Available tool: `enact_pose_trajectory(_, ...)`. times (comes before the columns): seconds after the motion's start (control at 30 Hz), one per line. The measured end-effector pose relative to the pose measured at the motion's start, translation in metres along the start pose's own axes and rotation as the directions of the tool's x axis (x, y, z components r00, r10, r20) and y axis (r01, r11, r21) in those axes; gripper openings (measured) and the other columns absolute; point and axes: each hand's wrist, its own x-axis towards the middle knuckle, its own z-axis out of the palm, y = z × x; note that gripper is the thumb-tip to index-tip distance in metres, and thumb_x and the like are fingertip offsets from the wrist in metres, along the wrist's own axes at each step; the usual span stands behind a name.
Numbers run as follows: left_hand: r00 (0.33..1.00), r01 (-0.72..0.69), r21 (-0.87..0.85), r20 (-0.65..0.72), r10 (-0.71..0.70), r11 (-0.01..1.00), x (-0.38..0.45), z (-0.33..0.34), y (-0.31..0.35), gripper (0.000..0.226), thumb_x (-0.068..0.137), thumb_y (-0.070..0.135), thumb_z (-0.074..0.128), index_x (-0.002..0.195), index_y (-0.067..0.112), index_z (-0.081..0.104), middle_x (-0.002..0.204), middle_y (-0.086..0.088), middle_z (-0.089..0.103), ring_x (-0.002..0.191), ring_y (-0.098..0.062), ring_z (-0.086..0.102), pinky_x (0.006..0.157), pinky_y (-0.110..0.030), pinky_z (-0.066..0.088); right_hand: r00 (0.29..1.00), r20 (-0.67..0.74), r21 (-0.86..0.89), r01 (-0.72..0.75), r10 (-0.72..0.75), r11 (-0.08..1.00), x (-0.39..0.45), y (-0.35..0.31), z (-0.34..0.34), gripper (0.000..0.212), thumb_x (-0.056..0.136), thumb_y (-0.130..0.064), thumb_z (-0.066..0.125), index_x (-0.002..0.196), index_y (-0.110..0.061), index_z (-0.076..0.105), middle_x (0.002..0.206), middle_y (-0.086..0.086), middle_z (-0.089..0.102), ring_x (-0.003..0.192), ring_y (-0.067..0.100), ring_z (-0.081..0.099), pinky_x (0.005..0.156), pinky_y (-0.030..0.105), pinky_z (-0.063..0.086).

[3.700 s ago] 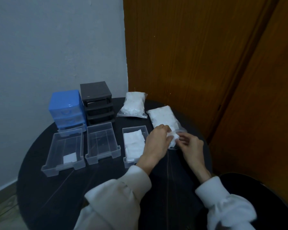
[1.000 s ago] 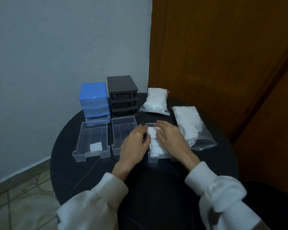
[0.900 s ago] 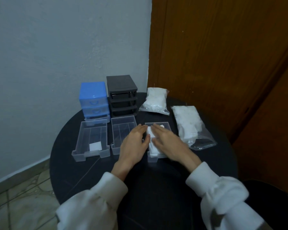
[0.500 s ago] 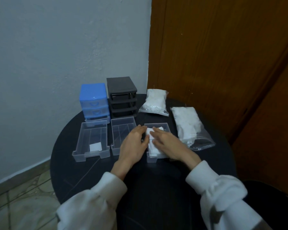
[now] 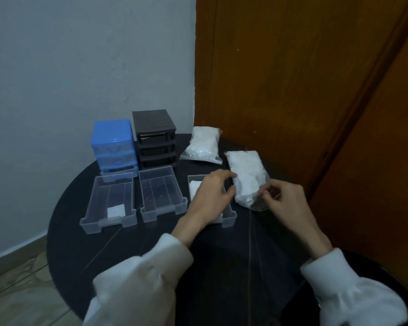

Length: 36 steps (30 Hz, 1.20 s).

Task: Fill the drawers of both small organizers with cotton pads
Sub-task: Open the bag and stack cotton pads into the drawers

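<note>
Both hands have left the pad-filled clear plastic drawer (image 5: 229, 214) for the near clear bag of white cotton pads (image 5: 245, 180): left hand (image 5: 213, 196) open against it, right hand (image 5: 284, 198) pinching its mouth. Advise steadying the bag, withdrawing small stacks

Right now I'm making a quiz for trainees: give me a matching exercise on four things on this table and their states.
Things:
1. left clear drawer
2. middle clear drawer
3. black organizer
4. near bag of cotton pads

States:
A. touched by both hands
B. holds one pad
C. slots with no drawers
D. holds no pads

Pairs: 1-B, 2-D, 3-C, 4-A
</note>
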Motion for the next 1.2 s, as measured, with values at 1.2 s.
enact_pose_trajectory(1.2, 0.994, 0.058, 0.003, 0.093, -0.058, 0.998, 0.026, 0.046, 0.006, 0.022, 0.089, 0.009, 0.054, 0.107, 0.013, 0.066, 0.108, -0.007, 0.068, 0.100, -0.020, 0.060, 0.084, -0.026, 0.046, 0.968, -0.163, 0.162, -0.166, 0.193, 0.973, -0.009, 0.029, 0.026, 0.019, 0.090, -0.010, 0.058, 0.105, -0.014, 0.068, 0.083, 0.001, 0.065, 0.069, 0.000, 0.056, 0.058, 0.008, 0.040)
